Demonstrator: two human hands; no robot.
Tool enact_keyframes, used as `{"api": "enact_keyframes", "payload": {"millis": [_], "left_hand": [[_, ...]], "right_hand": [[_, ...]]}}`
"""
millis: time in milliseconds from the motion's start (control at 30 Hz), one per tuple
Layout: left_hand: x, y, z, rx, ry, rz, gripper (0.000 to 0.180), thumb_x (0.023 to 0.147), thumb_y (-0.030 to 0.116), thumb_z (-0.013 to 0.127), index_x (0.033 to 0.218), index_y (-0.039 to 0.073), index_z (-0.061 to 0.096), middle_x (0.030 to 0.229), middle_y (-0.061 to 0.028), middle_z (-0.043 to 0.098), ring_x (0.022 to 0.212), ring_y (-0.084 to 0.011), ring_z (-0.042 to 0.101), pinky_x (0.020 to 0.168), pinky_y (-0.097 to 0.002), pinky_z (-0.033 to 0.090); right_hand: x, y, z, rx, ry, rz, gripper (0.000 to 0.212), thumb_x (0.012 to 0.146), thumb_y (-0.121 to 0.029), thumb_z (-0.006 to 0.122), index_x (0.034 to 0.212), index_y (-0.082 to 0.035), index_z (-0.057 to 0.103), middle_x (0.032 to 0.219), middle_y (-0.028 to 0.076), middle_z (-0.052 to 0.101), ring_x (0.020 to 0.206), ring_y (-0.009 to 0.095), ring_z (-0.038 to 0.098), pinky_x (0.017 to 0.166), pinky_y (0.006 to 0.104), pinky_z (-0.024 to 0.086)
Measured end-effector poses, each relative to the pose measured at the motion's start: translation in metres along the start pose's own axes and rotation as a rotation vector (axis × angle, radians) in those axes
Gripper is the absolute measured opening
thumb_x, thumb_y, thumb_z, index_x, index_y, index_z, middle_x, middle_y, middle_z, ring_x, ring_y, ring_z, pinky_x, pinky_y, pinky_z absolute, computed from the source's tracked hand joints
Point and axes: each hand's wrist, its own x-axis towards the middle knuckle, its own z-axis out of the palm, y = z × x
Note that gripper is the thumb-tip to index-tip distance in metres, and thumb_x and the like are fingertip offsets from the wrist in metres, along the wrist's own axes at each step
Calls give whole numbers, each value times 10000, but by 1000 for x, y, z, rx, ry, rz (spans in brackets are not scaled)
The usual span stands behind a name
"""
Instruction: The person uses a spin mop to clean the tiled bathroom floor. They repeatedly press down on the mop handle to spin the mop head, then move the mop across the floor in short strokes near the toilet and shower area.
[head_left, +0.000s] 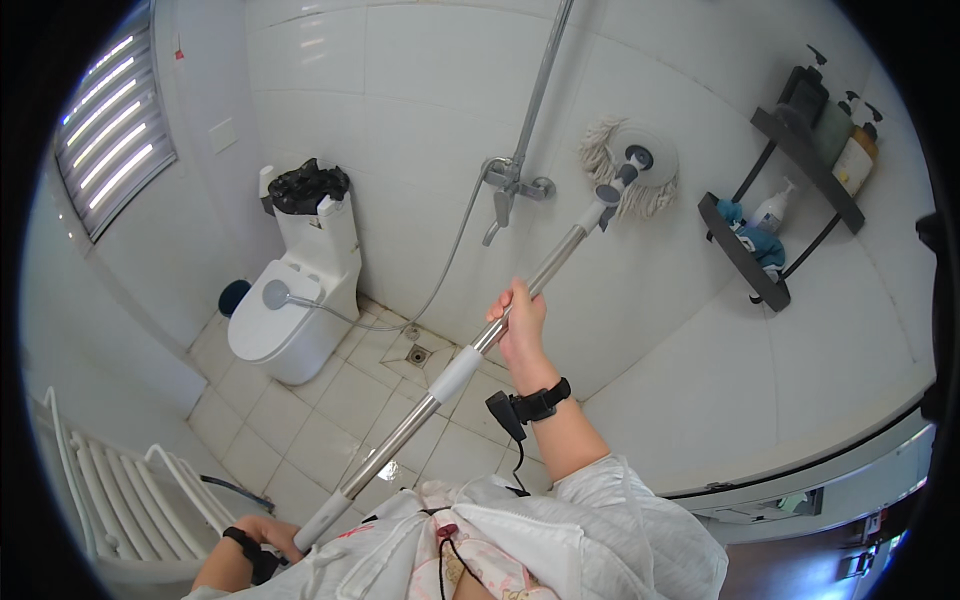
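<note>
A mop (405, 428) with a long metal pole runs from the lower left up to the right. Its round white string head (640, 165) is raised against the tiled wall, right of the shower mixer. Around the middle of the pole, my right hand (520, 318) is closed, a black device strapped at its wrist. Down by the grip end of the pole is my left hand (272, 537), wrapped round it, its fingers partly hidden.
A white toilet (290, 300) stands at the left, its lid down with a shower head (277, 294) on top. The hose links to the wall mixer (508, 190). A dark corner shelf (810, 165) holds several bottles. White rack bars (130, 485) are at lower left; a floor drain (418, 355) lies centrally.
</note>
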Motion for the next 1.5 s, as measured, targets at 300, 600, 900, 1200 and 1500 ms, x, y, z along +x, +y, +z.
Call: {"api": "enact_keyframes", "payload": {"millis": [300, 600, 900, 1200, 1500], "left_hand": [[7, 58, -21, 16, -35, 54, 221, 724, 121, 688, 887, 32, 570, 754, -10, 576, 714, -89, 547, 625, -228, 445], [14, 71, -29, -41, -57, 55, 223, 739, 108, 669, 922, 43, 559, 787, -3, 573, 711, -87, 547, 630, -224, 448], [5, 34, -6, -125, -36, -32, 299, 680, 115, 691, 945, 66, 560, 780, 47, 535, 737, -69, 504, 643, -219, 415], [0, -3, 5, -81, 37, -65, 306, 664, 157, 704, 927, 58, 582, 790, 16, 589, 730, -84, 534, 648, -239, 436], [-25, 26, 10, -82, 75, -350, 260, 677, 260, 726, 851, 90, 635, 704, 7, 595, 632, -85, 537, 541, -225, 393]], "right_hand": [[23, -54, 53, -85, -158, -181, 191, 876, -166, 481, 853, -73, 316, 610, 50, 436, 432, 145, 458, 380, 302, 427], [34, -59, 63, -183, -182, -260, 172, 889, -170, 447, 886, -66, 310, 635, 66, 448, 427, 151, 479, 368, 295, 430], [22, -12, 18, -152, -62, -121, 123, 864, -134, 454, 918, -84, 355, 625, 48, 445, 437, 152, 455, 391, 298, 414], [18, 33, -38, -68, 62, 45, 118, 830, -84, 441, 897, -104, 346, 629, 64, 449, 420, 163, 457, 367, 315, 419], [23, 80, -93, -78, 150, 192, 140, 849, -111, 488, 837, -64, 357, 614, 65, 455, 482, 176, 471, 438, 328, 432]]}}
